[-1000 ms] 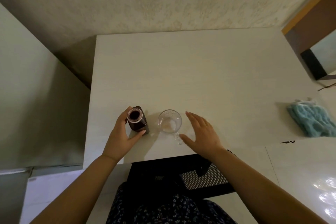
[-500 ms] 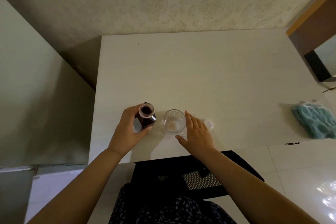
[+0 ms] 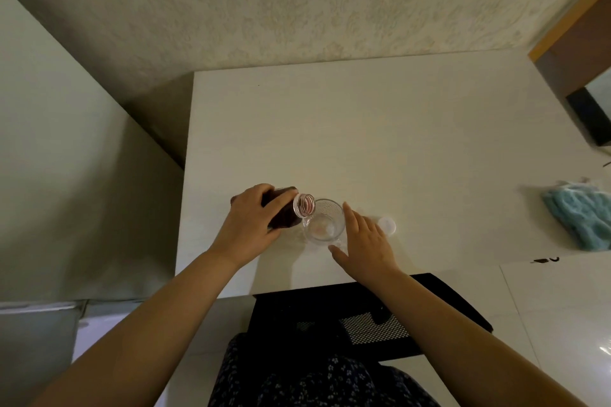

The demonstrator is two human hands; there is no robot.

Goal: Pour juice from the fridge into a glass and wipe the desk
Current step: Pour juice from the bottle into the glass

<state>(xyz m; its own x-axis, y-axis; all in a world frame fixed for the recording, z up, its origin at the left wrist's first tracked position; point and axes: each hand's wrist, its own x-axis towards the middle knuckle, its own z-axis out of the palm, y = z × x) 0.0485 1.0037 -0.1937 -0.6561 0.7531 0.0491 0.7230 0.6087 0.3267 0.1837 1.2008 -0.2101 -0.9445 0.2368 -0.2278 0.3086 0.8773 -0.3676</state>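
My left hand [image 3: 248, 225] grips a dark juice bottle [image 3: 287, 213], uncapped and tipped to the right, with its mouth over the rim of a clear glass mug [image 3: 324, 221]. The mug stands near the front edge of the white desk [image 3: 380, 129] and looks almost empty. My right hand [image 3: 363, 241] rests against the mug's right side, thumb near its handle, fingers straight. The bottle's white cap [image 3: 386, 225] lies on the desk just right of that hand. A light blue cloth [image 3: 578, 217] lies at the desk's right edge.
A tall pale cabinet or fridge side [image 3: 66, 175] stands left of the desk. A patterned wall [image 3: 297, 3] is behind it. A black mesh chair [image 3: 363, 320] sits under the front edge. A brown frame [image 3: 575, 53] stands at the far right.
My left hand lifted the bottle off the desk and tipped it right, over the mug. My right hand moved in against the mug, uncovering the cap.
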